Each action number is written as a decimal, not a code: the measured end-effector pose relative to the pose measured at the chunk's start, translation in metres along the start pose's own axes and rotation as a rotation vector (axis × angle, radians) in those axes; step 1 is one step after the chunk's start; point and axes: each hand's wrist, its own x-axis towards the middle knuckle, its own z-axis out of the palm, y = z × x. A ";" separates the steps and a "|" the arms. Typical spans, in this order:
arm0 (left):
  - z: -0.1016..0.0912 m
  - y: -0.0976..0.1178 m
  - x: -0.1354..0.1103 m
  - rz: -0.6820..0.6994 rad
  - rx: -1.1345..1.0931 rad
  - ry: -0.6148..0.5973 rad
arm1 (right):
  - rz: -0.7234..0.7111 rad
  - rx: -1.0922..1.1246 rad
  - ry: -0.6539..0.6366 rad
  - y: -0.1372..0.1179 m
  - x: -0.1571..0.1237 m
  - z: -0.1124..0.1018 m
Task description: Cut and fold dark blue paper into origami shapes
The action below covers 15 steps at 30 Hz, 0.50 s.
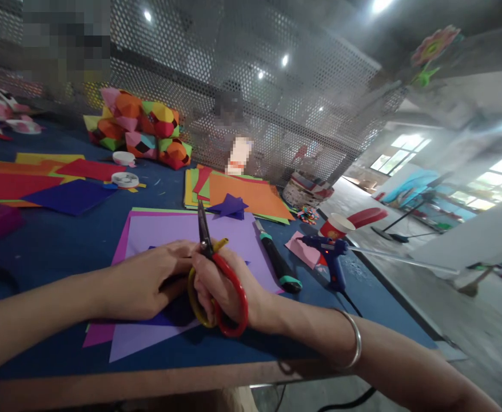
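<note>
My right hand is closed around a pair of scissors with one red and one yellow handle loop. The blades point away from me and lie together. Beside it, my left hand is closed, its fingertips meeting the right hand's. Dark blue paper shows under the left palm and fingers; much of it is hidden. Beneath both hands lie light purple sheets on a magenta sheet. A black and teal utility knife rests on the sheets to the right.
A blue glue gun stands right, near a paper cup. Behind the sheets are an orange paper stack and dark blue stars. Folded paper ornaments, tape rolls and coloured paper lie left, before a perforated metal screen.
</note>
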 end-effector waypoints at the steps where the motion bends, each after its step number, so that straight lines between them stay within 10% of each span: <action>1: 0.000 0.000 0.000 0.006 0.005 -0.004 | -0.005 -0.015 0.024 0.002 0.002 -0.005; 15: 0.011 -0.019 -0.006 -0.013 0.068 0.066 | -0.031 -0.048 0.310 0.016 0.009 -0.069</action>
